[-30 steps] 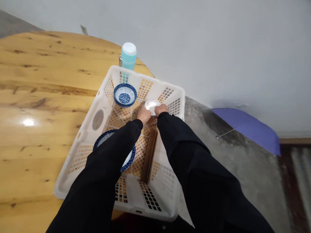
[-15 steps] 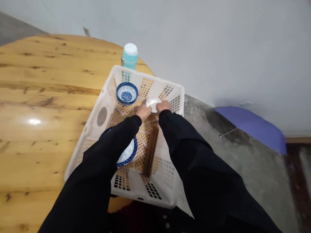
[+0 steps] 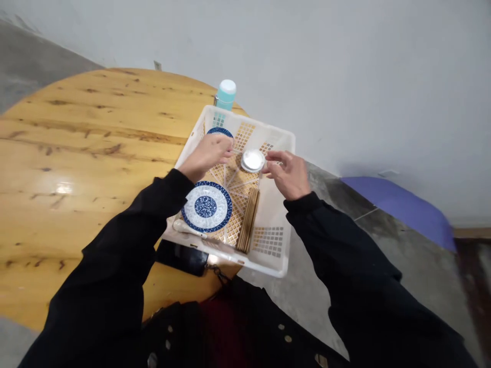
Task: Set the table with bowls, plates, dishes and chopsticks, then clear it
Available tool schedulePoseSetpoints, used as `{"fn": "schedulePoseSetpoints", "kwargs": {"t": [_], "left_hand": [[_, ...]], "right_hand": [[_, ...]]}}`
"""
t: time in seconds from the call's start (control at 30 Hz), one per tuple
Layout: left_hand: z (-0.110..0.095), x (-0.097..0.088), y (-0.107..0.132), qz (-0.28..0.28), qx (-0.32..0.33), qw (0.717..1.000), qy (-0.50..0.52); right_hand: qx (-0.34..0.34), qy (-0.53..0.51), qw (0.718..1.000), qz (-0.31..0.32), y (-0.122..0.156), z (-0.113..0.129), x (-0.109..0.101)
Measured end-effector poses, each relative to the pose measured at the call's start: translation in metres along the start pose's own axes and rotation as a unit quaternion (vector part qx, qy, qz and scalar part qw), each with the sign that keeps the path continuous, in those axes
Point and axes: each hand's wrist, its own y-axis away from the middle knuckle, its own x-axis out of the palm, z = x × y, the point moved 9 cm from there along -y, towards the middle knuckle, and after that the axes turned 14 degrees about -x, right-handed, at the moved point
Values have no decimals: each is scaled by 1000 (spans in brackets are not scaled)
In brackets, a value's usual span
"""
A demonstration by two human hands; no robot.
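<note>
A: Reading the basket (image 3: 264,269) as a clock, with twelve pointing away from the person, where are the small white dishes (image 3: 253,160) sitting?

B: They are sitting inside it, towards one o'clock, between the two hands.

A: What is the left hand (image 3: 210,152) doing?

B: It is hovering at the dishes' ten o'clock, apart from them, its fingers curling inward. I'm not managing to see whether their tips are meeting, so I cannot tell.

A: And the right hand (image 3: 287,173)?

B: It is hanging at the dishes' three o'clock with its fingers standing apart. The tips are coming very near the rim; I cannot tell whether they are touching it.

A: What else is the basket holding?

B: A blue-patterned plate (image 3: 206,206) is lying at eight o'clock, with a white spoon (image 3: 187,228) resting at the plate's seven. Brown chopsticks (image 3: 248,221) are lying side by side at five. At eleven, the left hand is partly hiding a blue-rimmed bowl (image 3: 220,132).

A: And around it?

B: A turquoise bottle (image 3: 227,94) is standing just beyond twelve, and a dark phone (image 3: 182,257) is lying on the table (image 3: 95,204) outside seven. A purple umbrella (image 3: 399,207) is resting on the floor, well off towards three.
</note>
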Motion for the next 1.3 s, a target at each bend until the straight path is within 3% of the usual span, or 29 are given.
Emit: {"fn": "schedulePoseSetpoints", "kwargs": {"t": [0.13, 0.23, 0.33, 0.43, 0.6, 0.67, 0.73, 0.87, 1.0, 1.13, 1.3], "left_hand": [[5, -53, 75, -67, 27, 997, 3], [20, -84, 139, -123, 43, 991, 6], [47, -103, 198, -176, 46, 983, 10], [85, -106, 240, -191, 28, 981, 9], [173, -93, 286, -177, -65, 982, 10], [212, -82, 304, -168, -117, 979, 20], [249, -68, 324, -149, -169, 974, 26], [298, -39, 358, -121, -248, 961, 17], [307, -23, 372, -143, -261, 955, 12], [300, -7, 370, -175, -256, 951, 14], [294, 41, 360, -123, -244, 961, -39]], "right_hand": [[-28, -46, 997, -63, 66, 59, -30], [-24, -57, 989, -131, 128, 89, -49], [8, -56, 981, -187, 201, 105, -47], [76, -70, 975, -198, 278, 106, -14], [244, -212, 937, -129, 381, 98, 86], [277, -266, 921, -68, 397, 103, 120], [280, -291, 915, -12, 397, 109, 137], [246, -290, 924, 32, 375, 116, 135], [220, -290, 928, 83, 369, 114, 128], [232, -288, 922, 109, 387, 99, 116], [273, -277, 914, 118, 414, 70, 98]]}}
